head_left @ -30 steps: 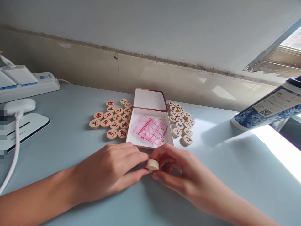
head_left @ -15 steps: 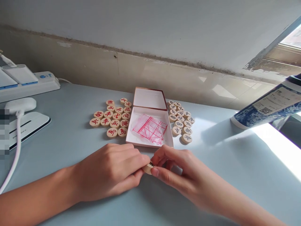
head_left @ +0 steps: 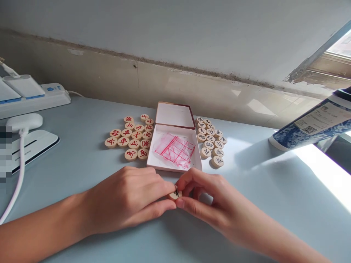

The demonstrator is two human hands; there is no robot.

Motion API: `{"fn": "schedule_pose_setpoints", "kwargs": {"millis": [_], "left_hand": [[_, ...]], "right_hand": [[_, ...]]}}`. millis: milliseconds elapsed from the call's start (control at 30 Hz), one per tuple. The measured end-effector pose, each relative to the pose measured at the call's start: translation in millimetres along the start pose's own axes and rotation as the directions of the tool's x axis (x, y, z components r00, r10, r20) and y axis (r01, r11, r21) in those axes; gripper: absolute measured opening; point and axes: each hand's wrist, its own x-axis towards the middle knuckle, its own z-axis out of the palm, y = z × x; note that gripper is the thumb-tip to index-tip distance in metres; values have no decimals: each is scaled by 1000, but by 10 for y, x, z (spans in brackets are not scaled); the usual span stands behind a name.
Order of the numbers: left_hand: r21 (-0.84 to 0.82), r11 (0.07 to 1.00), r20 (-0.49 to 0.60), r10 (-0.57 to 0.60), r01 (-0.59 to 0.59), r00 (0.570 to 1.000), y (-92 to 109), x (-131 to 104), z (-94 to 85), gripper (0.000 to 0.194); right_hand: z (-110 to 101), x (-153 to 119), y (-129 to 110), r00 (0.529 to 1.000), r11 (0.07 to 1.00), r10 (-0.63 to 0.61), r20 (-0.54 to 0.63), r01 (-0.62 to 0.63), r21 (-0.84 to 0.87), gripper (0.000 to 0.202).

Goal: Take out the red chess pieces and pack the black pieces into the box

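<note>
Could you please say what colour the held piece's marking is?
The marking is black; see the head view.

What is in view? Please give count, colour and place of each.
Table: 1, grey, foreground
Wall: 1, grey-beige, behind
Window: 1, bright, upper right
Box: 1, white inside, centre
Plastic sheet: 1, transparent, red-lined, in box
Red-marked xiangqi pieces: 16, pale, left of box
Black-marked xiangqi pieces: 15, pale, right of box
Held xiangqi piece: 1, pale, black-marked, in front
Cylindrical container: 1, blue-white, right
Power strip: 1, white, left
Plugs: 2, white, on power strip
Rounded device: 1, white, left
Flat device: 1, white, left
Cables: 3, white, left
Unclear item: 1, dark, right edge
Left hand: 1, on held piece
Right hand: 1, on held piece
</note>
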Motion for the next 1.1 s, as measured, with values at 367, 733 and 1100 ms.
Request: {"fn": "schedule_pose_setpoints", "kwargs": {"millis": [367,733,1100], "left_hand": [[8,998,42,-68,68,997,-33,-48,41,13],[42,997,51,-68,66,996,-24,-24,14,22],[99,995,-29,-26,29,999,-35,-36,39,14]], "right_hand": [[40,34,65,994,996,-56,-92,62,62,11],[14,30,15,1000,999,-2,-23,1,-40,25],[19,23,-9,999,999,-37,-3,37,-3,22]]}}
